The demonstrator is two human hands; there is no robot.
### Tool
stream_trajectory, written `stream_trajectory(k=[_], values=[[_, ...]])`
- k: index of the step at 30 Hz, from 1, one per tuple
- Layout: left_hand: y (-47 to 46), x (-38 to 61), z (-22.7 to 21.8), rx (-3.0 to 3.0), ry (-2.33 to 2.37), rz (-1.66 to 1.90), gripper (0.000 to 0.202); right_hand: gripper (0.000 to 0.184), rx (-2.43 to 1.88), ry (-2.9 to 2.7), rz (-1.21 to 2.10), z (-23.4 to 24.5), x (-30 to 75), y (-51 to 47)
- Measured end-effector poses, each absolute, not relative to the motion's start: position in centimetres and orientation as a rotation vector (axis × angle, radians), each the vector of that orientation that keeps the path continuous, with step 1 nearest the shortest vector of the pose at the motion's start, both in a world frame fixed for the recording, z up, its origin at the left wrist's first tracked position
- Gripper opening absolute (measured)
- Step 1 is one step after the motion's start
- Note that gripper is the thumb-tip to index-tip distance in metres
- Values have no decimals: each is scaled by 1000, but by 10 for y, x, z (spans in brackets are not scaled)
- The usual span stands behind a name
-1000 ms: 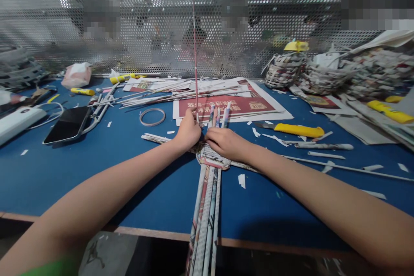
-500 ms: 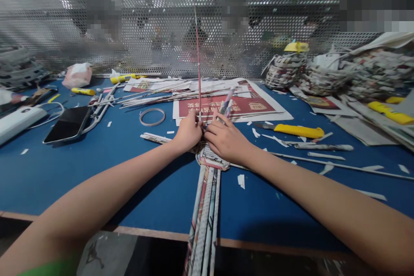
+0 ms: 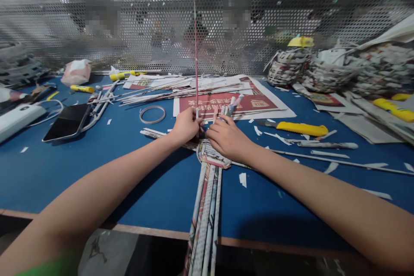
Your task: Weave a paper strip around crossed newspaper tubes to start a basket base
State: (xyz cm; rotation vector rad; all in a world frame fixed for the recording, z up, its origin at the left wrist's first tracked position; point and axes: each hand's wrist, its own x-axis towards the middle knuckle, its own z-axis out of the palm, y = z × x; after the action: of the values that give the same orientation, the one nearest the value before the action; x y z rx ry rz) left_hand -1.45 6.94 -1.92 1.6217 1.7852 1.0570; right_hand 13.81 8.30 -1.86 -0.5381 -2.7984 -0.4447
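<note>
My left hand (image 3: pixel 188 126) is closed around the lower end of a long, thin rolled-paper stick (image 3: pixel 196 51), which points up and away. Beside it, my right hand (image 3: pixel 228 137) rests with bent fingers on the far side of a woven paper base (image 3: pixel 213 155), pressing on it. From that base several rolled-newspaper tubes (image 3: pixel 205 207) run toward me past the table edge. Other tubes stick out to the left (image 3: pixel 155 133) and beyond my right hand. My fingers hide the spot where the stick meets the weave.
On the blue table (image 3: pixel 145 189) lie a yellow cutter (image 3: pixel 302 128), a tape ring (image 3: pixel 152 114), a phone (image 3: pixel 67 123), a white device (image 3: pixel 21 121), printed newspaper (image 3: pixel 271 105) and paper scraps. Woven paper baskets (image 3: pixel 289 67) stand back right. A perforated metal screen (image 3: pixel 139 39) rises behind.
My left hand has drawn slightly left, and the stick has shifted a little left with it. A small gap shows between my hands. The view has shifted slightly.
</note>
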Motion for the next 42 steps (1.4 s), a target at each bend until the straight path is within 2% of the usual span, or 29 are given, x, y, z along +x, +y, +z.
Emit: stream_trajectory(k=[4,11,19,26,36,42], values=[[71,-16,-19,1581,1756,1095,7,26,-537,-2798,-450,-18,139,82],[70,-13,-31,1973,1994,1022,6,25,-543,-2797,-420,-19,138,81],[62,-5,-32,2139,1874,1013,10,27,-562,-2790,-370,-20,138,81],[56,-4,-33,2470,1656,903,25,25,-633,-2814,-310,-18,138,79],[62,-6,-28,2043,1781,1197,9,23,-654,-2661,-462,-19,139,77],[64,-6,-29,1748,1526,1220,6,25,-733,-2596,-480,-22,141,74]])
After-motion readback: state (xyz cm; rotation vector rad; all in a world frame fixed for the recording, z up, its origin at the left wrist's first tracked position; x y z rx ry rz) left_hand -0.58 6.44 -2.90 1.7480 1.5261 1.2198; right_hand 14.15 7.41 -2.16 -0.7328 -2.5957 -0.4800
